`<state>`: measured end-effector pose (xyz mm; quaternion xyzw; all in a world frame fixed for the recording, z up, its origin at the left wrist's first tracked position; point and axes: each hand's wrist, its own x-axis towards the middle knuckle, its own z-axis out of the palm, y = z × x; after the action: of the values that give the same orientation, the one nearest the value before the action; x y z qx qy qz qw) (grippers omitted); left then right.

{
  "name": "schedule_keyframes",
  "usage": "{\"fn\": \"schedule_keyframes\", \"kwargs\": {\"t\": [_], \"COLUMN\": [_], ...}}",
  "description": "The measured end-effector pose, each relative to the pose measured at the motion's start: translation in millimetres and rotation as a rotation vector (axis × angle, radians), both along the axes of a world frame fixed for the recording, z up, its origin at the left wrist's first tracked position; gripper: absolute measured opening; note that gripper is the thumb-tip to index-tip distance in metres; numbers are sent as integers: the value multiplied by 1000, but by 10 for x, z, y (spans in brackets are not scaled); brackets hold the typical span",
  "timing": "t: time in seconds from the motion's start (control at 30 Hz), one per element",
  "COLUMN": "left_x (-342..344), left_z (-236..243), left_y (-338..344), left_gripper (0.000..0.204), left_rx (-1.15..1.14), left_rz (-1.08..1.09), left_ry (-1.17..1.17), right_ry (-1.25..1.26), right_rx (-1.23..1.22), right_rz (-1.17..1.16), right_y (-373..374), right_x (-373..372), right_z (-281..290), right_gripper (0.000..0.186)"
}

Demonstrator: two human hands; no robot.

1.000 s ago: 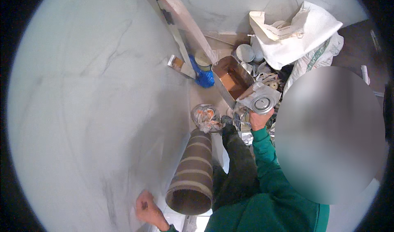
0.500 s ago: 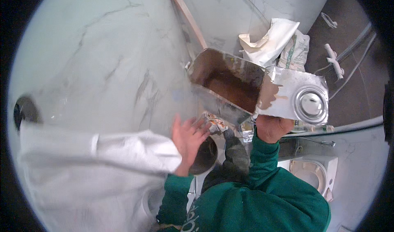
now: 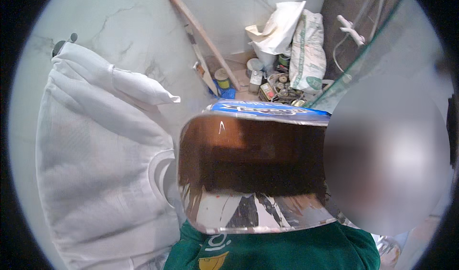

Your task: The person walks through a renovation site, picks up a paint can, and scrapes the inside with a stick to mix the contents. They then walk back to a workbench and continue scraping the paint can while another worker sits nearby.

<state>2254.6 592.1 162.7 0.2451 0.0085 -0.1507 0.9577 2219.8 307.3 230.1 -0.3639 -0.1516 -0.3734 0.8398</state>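
Observation:
A large rectangular metal tin (image 3: 267, 150) is held up close below me, its open mouth facing me. Brown coats its inner walls, and the near wall shows streaked, shiny bare metal. Its far outer side carries a blue printed label (image 3: 267, 108). At the tin's right, a round blurred grey patch covers the place of its folded-back lid, so no detail shows there. Both my hands are hidden behind the tin and the blur; what their fingers do does not show. My green sweatshirt (image 3: 287, 248) appears beneath the tin's near edge.
A white shirt (image 3: 100, 150) hangs from a wall hook (image 3: 64, 45) at the left. Far off, a wooden plank (image 3: 203, 38) leans on the marbled wall beside a handsaw (image 3: 205, 79), small cans, tools (image 3: 282, 88) and white sacks (image 3: 308, 50). A pipe fitting (image 3: 351, 30) sticks out at far right.
The tin has come closer and lower, its mouth turned toward me. Both hands, visible before, have gone out of sight. The white shirt appears higher at the left as the view shifted.

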Motion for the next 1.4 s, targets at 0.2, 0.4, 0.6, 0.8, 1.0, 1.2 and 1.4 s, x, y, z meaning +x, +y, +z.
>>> {"fn": "schedule_keyframes", "kwargs": {"t": [0.2,0.4,0.6,0.8,1.0,1.2,1.4], "left_x": [-260,-465,-753,-1361,-1315,-1422,-1423], "left_z": [261,215,832,1055,786,368,-263], "left_y": [-139,-511,-881,-1493,-1665,-2056,-2397], "left_gripper": [46,39,33,34,35,49,57], "left_rx": [38,17,204,171,287,215,350], "left_rz": [1,-80,72,6,-112,-335,-467], "left_ry": [-126,-202,-93,-34,-32,175,276], "right_ry": [25,48,75,63,104,181,327], "right_rx": [-23,-68,-74,-12,-21,-51,-140], "right_rz": [-129,-251,-342,-322,-349,-411,-484], "right_y": [-342,-671,-758,-1280,-1414,-1642,-1811], "right_x": [-898,-1723,-2213,-2648,-2806,-2903,-3061], "right_z": [-11,5,-11,-118,-227,-317,-480], "right_gripper": [46,46,46,46,45,45,45]}}
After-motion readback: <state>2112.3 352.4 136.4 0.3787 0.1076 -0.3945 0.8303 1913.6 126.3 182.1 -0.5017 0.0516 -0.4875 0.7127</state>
